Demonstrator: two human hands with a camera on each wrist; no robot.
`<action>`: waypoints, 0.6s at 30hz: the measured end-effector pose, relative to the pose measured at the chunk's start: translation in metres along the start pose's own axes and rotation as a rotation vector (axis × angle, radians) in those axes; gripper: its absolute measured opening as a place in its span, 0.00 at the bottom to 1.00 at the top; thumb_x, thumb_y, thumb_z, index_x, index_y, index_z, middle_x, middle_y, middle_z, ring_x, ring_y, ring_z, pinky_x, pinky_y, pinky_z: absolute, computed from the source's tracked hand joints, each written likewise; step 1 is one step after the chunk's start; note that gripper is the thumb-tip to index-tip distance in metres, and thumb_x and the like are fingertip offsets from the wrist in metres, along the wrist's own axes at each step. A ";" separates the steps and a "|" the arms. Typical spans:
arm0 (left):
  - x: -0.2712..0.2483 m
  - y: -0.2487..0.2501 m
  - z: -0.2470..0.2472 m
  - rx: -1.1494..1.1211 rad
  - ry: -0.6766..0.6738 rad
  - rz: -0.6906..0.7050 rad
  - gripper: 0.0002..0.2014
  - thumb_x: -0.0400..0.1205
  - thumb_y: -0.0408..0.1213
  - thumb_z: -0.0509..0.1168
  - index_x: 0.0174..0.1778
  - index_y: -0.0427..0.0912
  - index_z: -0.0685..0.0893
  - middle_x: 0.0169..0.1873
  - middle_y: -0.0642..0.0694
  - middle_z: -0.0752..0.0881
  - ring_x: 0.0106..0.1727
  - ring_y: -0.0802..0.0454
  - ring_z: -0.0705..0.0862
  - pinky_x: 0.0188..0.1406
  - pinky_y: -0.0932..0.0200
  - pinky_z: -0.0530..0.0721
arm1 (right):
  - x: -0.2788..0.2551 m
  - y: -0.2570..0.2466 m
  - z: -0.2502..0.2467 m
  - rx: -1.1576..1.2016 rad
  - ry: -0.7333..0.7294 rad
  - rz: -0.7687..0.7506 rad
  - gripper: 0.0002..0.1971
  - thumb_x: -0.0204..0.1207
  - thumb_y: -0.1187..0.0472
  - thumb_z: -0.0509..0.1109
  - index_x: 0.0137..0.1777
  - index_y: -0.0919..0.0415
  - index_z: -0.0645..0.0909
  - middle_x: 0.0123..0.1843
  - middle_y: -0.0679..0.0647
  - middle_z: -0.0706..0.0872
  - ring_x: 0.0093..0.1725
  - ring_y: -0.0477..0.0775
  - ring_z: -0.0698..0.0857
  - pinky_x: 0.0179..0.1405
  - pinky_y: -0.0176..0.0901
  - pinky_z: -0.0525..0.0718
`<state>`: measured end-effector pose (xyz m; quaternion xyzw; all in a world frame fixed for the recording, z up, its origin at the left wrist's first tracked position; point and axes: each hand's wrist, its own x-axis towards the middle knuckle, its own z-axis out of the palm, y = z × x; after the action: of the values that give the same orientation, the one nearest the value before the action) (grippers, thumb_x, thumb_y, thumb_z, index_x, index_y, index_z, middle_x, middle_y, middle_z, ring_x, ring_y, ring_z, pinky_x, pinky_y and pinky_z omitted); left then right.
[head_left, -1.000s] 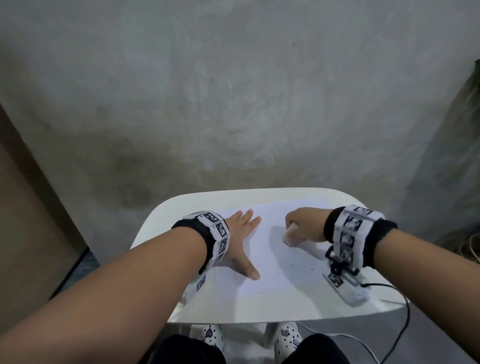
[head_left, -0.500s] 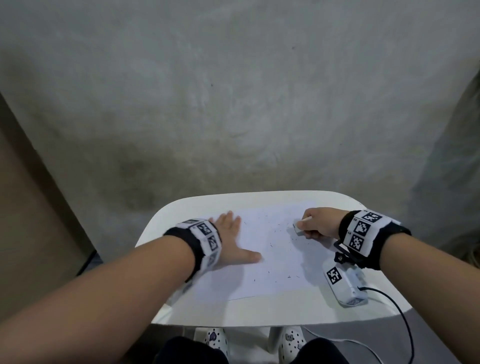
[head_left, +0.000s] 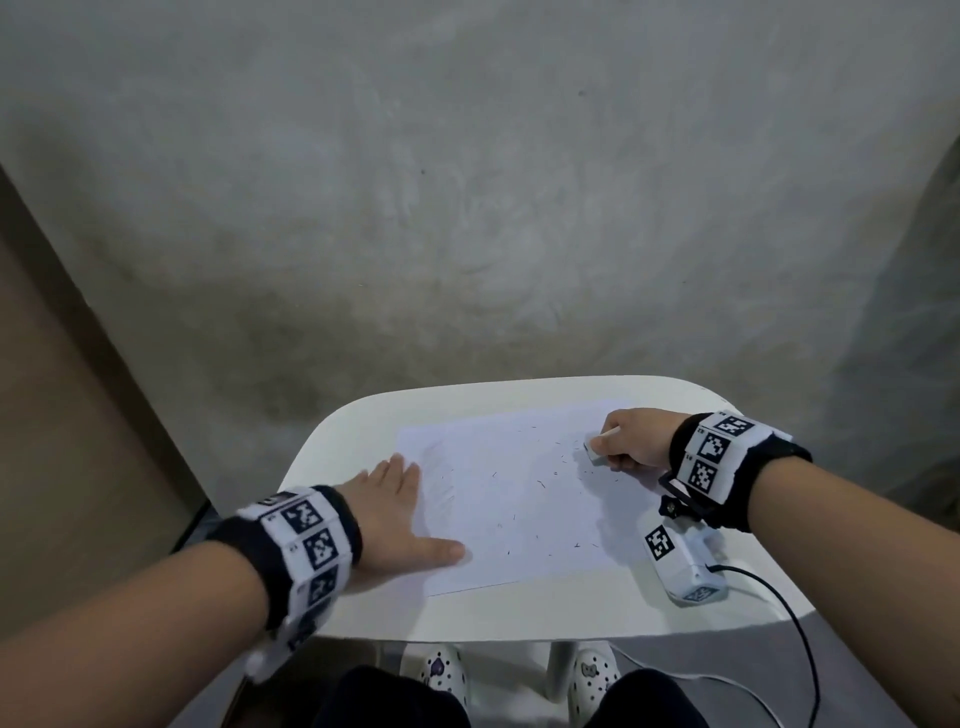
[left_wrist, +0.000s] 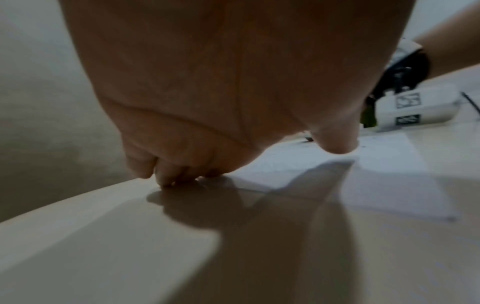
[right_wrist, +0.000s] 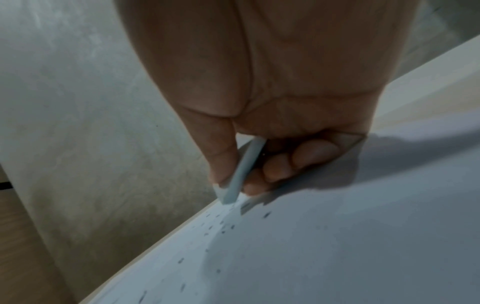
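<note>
One thumb (head_left: 448, 552) on paper (head_left: 519, 499), left hand (head_left: 395, 514) flat; right hand (head_left: 635, 439) pinches eraser (head_left: 594, 453).

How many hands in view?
2. Left hand lies flat at the left edge of the paper, thumb on it; right hand at its far right corner, pinching an eraser against it.

You have dim, soft light; shadows fall toward you across the paper (head_left: 519, 493) and table (head_left: 467, 613). Both wrist views are blurred, and the head view bends at its edges.
</note>
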<state>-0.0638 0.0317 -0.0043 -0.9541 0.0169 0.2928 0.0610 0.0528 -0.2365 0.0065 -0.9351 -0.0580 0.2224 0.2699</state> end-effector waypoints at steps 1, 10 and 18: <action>0.001 0.009 0.000 0.009 0.011 0.028 0.59 0.71 0.81 0.44 0.83 0.39 0.31 0.83 0.40 0.31 0.85 0.46 0.35 0.84 0.49 0.41 | 0.000 -0.001 0.001 0.005 0.001 0.003 0.14 0.82 0.56 0.64 0.36 0.61 0.75 0.39 0.60 0.83 0.39 0.57 0.78 0.36 0.42 0.74; 0.009 0.093 -0.030 -0.009 0.159 0.575 0.47 0.80 0.70 0.48 0.84 0.48 0.33 0.83 0.50 0.32 0.84 0.54 0.35 0.83 0.47 0.38 | 0.001 0.003 -0.003 0.001 -0.011 -0.012 0.16 0.82 0.58 0.64 0.32 0.61 0.76 0.35 0.60 0.83 0.32 0.57 0.76 0.31 0.41 0.72; 0.014 0.008 0.003 0.051 0.077 0.098 0.57 0.72 0.80 0.44 0.83 0.41 0.30 0.82 0.42 0.30 0.85 0.48 0.35 0.84 0.48 0.42 | -0.003 -0.002 -0.004 -0.078 -0.035 -0.011 0.13 0.82 0.55 0.62 0.40 0.64 0.77 0.39 0.61 0.82 0.34 0.57 0.75 0.29 0.38 0.72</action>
<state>-0.0542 0.0243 -0.0154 -0.9608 0.0733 0.2581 0.0704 0.0517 -0.2374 0.0121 -0.9405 -0.0762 0.2347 0.2336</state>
